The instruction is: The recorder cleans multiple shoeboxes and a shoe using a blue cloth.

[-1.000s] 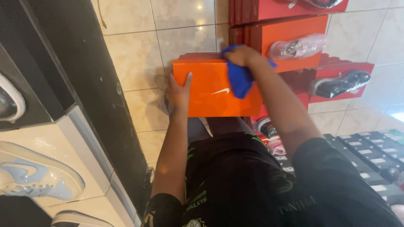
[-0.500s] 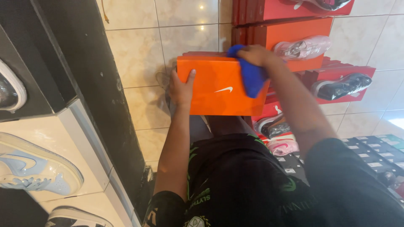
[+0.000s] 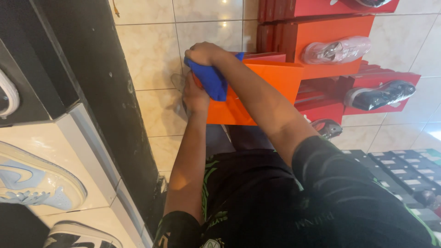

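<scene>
I am holding the flat orange cardboard shoe box [image 3: 262, 92] above the tiled floor, my left hand [image 3: 195, 97] closed on its left end. My right hand [image 3: 204, 54] is clenching a bunched blue cloth [image 3: 212, 79] at that near corner. Judgement: steady support and firm, even strokes are advisable.

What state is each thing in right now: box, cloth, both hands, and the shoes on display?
Orange shoe box: closed, held up off the floor.
Blue cloth: bunched, pressed on the box's left end.
Right hand: clenched on the cloth.
Left hand: gripping the box's left end.
Pink shoe: plastic-wrapped, on a red box.
Black shoe: plastic-wrapped, displayed.
</scene>
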